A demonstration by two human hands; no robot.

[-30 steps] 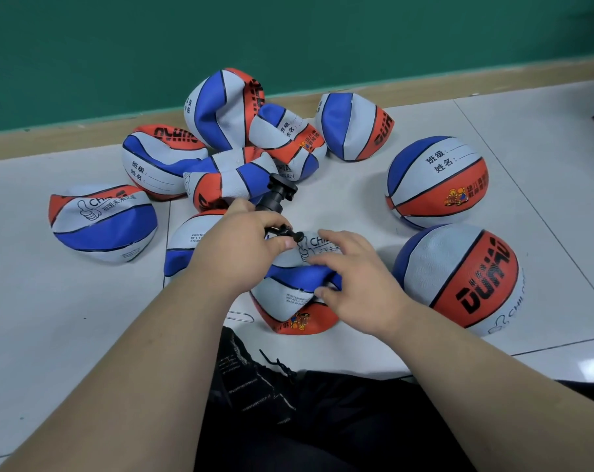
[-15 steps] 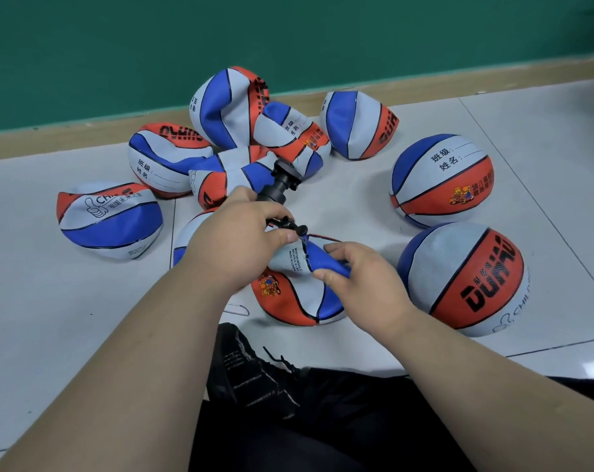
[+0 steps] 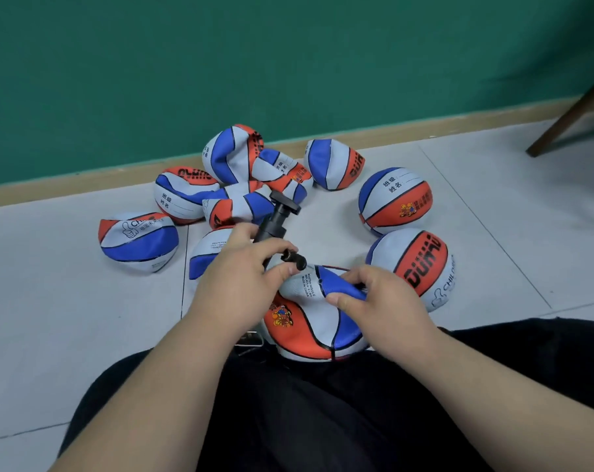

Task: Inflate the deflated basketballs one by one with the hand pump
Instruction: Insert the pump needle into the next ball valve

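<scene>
Two round balls (image 3: 396, 199) sit on the floor (image 3: 67, 318) at the person's right and look pumped up, so I'd say the job is barely begun. A heap of flat ones (image 3: 241, 185) lies crumpled near the wall, with another flat one off to the left (image 3: 137, 240) and one half hidden behind the left arm. The ball (image 3: 309, 328) in hand now is as limp as the rest, slumped at the edge of the lap, orange side toward the person. The left hand (image 3: 244, 270) is wrapped round the lower barrel of the pump (image 3: 275, 219), fingers curled tight on it, handle slanting up and away. The black nozzle (image 3: 294, 260) pokes out past the thumb, just above the ball's caved-in top. The right hand (image 3: 380, 304) pinches a fold of the blue panel between thumb and fingers, holding the skin up toward the nozzle. I can't tell from here whether the needle has met the valve — the spot is too small and partly covered. My guess is they are lining it up; no pumping on this ball yet.
</scene>
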